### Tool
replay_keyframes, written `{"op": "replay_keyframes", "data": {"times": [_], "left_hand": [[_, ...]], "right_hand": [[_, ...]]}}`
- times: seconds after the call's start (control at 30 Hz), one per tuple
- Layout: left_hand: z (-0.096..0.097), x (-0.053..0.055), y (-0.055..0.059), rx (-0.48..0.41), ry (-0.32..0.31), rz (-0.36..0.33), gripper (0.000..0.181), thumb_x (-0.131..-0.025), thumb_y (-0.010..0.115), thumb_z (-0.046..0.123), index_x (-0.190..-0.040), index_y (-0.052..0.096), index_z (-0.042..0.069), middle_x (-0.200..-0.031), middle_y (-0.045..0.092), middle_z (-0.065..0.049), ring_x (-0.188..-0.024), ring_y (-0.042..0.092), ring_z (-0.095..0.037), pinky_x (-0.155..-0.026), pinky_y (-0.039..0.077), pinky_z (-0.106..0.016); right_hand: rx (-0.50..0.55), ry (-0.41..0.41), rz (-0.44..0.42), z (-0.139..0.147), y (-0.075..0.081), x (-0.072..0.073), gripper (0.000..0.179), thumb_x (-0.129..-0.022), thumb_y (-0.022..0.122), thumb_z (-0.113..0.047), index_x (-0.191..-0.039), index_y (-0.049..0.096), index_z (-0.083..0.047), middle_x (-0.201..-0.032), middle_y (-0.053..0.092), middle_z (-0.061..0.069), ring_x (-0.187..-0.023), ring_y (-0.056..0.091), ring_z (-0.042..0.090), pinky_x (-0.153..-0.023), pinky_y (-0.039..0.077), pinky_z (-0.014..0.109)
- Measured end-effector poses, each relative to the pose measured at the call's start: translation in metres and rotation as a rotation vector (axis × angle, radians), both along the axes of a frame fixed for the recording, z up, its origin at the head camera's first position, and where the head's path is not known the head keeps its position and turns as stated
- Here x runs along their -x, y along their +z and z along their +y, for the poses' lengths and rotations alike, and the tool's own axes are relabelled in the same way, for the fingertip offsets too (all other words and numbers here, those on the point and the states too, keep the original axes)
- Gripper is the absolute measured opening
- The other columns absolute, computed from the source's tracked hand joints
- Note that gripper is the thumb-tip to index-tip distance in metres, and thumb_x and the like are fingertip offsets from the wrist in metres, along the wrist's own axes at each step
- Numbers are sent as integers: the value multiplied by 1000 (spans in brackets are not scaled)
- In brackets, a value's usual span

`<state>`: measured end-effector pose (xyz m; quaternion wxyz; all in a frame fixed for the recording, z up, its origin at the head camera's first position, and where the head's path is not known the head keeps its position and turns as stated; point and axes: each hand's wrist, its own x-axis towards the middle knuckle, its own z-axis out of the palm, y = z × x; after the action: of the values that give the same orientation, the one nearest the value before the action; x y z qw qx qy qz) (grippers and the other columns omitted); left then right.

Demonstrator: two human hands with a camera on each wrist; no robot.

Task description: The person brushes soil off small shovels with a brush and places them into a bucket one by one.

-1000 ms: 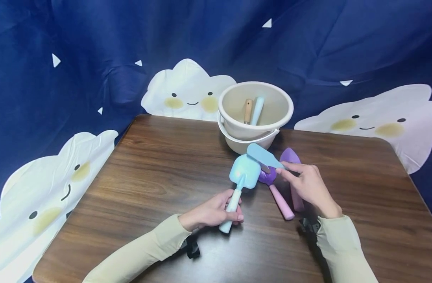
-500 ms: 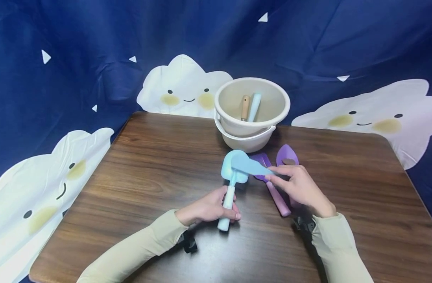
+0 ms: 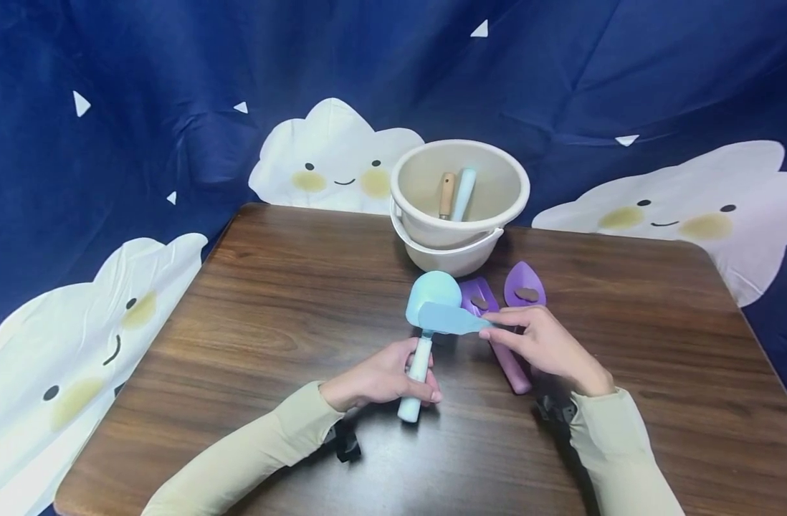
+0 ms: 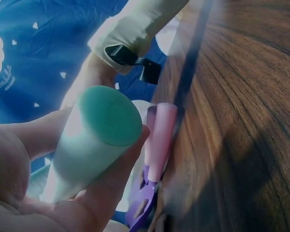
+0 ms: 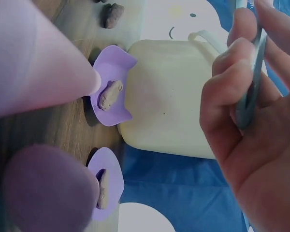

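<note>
My left hand (image 3: pixel 387 376) grips the whitish handle of a light blue toy shovel (image 3: pixel 432 288), its blade pointing away toward the bucket. The handle's green end (image 4: pixel 111 116) fills the middle of the left wrist view. With thumb and fingers my right hand (image 3: pixel 551 347) pinches the narrow end of a flat light blue paddle-shaped piece (image 3: pixel 451 319), which overlaps the lower part of the shovel's blade. Just beyond it on the table lie a purple shovel (image 3: pixel 472 288) and a purple trowel (image 3: pixel 521 275), both pink-handled, each carrying a brown lump (image 5: pixel 111 95).
A whitish bucket (image 3: pixel 409 247) stands at the table's back edge, with a wooden handle (image 3: pixel 446 193) and a light blue handle (image 3: pixel 464 193) sticking up inside. More brown lumps (image 5: pixel 114 16) show on the wooden table (image 3: pixel 290 308). A blue cloud-print curtain (image 3: pixel 174 57) hangs behind.
The flat blue piece in my right hand has moved left and down, from near the bucket's base onto the blue shovel's blade. The shovel has shifted slightly left.
</note>
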<state>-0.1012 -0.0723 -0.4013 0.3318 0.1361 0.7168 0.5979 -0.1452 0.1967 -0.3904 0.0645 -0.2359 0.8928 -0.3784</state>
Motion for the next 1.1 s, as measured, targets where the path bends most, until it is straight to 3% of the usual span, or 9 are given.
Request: {"op": "replay_keyframes", "data": {"times": [0.17,0.27,0.37,0.47,0.6,0.7,0.9,1.1], "left_hand": [[-2,-1,0,-13,-4,7,42,-79,74,-3,-108,44,-9,-83,73,-13,-70,67,-10,-69,51,-21],[-4,-1,-1,-45,-8,-14,38,-80,72,-4,-106,44,-8,-83,72,-14,-72,67,-13,-69,54,-23],[-6,-2,-2,-78,-7,-52,37,-82,70,-5,-107,43,-7,-85,72,-16,-73,68,-16,-70,57,-26],[-8,-1,-4,-99,-6,-81,36,-83,69,-5,-108,42,-7,-86,72,-18,-74,69,-19,-71,59,-29],[-9,0,-7,-98,-10,-92,37,-83,70,-3,-108,43,-7,-86,72,-19,-71,68,-18,-70,59,-30],[-9,1,-9,-88,-5,-89,38,-83,71,-2,-108,43,-7,-85,72,-18,-69,68,-18,-70,59,-31],[-9,4,-9,-56,27,-41,38,-83,72,3,-107,45,-6,-75,71,-4,-74,71,-26,-69,54,-24],[-10,4,-9,-79,33,-56,33,-83,72,3,-103,47,-3,-70,67,5,-64,67,-14,-62,51,-21]], "right_hand": [[55,-38,-58,3,-3,6,30,-90,69,-30,-115,72,-14,-101,73,0,-88,61,9,-77,54,18],[80,-78,-44,4,-5,10,31,-90,68,-27,-115,71,-9,-93,71,6,-76,66,11,-68,56,20],[65,-127,47,3,-5,13,31,-91,68,-24,-115,70,-4,-85,69,8,-66,64,11,-62,53,16],[19,-175,192,-2,-3,15,29,-90,69,-22,-112,71,-2,-89,73,13,-73,66,14,-64,50,14],[-24,-199,303,-11,3,11,28,-89,69,-19,-111,71,-1,-101,73,16,-92,70,26,-77,55,30],[-35,-153,336,-19,8,7,27,-89,70,-17,-111,71,-2,-101,74,14,-93,70,28,-81,54,44],[-38,35,384,-33,16,-4,26,-83,75,-15,-107,74,-6,-101,75,5,-92,69,18,-79,57,40],[-37,136,321,-35,13,-6,24,-83,75,-13,-107,74,-10,-102,74,0,-101,69,20,-86,57,43]]}}
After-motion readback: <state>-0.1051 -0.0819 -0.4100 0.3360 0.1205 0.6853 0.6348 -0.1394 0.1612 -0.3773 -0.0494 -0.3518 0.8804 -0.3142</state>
